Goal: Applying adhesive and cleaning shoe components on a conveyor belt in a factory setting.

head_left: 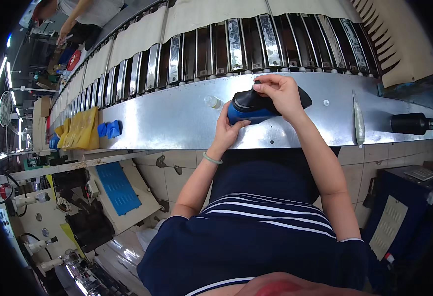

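Observation:
In front of me, at the far edge of the metal ledge, I hold a black and blue shoe point(250, 104), which looks like a black upper over a blue base. My left hand point(227, 129) is closed around its blue left end, thumb along the near side. My right hand point(283, 93) pinches a black piece at the top, fingertips together. The right hand hides part of the shoe, though its dark right end shows past the wrist. A small clear bottle point(212, 102) lies by my left fingers. Right of my right hand sits a small white cap point(326, 102).
The metal ledge point(162, 118) runs along a roller conveyor point(233, 44) with pale cloth. On it are yellow sheeting point(80, 129), blue wrapping point(109, 129), a slim whitish tube point(358, 121) and a black bottle point(408, 123). A person's arm point(73, 19) shows far left; a dark blue machine point(399, 212) stands right.

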Tool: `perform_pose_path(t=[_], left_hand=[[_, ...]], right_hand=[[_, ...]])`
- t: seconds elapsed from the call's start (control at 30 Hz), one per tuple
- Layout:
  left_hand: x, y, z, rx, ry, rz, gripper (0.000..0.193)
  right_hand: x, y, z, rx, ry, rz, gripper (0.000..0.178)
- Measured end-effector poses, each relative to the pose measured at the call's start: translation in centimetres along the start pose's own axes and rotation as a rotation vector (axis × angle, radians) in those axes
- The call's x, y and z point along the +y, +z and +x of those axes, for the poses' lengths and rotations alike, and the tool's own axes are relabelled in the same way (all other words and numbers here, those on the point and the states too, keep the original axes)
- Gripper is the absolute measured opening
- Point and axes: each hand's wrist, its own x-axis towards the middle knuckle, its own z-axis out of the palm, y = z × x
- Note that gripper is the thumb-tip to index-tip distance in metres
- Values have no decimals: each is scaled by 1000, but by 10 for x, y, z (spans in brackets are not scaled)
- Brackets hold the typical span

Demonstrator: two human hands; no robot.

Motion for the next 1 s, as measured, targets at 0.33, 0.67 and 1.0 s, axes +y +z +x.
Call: perform_pose_path(t=[0.33, 0.67, 1.0], left_hand=[[1, -6, 13, -24, -125, -130, 72], [-5, -18, 16, -65, -183, -178, 73], [-9, -24, 18, -93, -200, -213, 72]], right_hand=[[3, 1, 7, 49, -65, -108, 23], [2, 3, -2, 27, -144, -155, 23], [-2, 3, -10, 13, -172, -202, 20]])
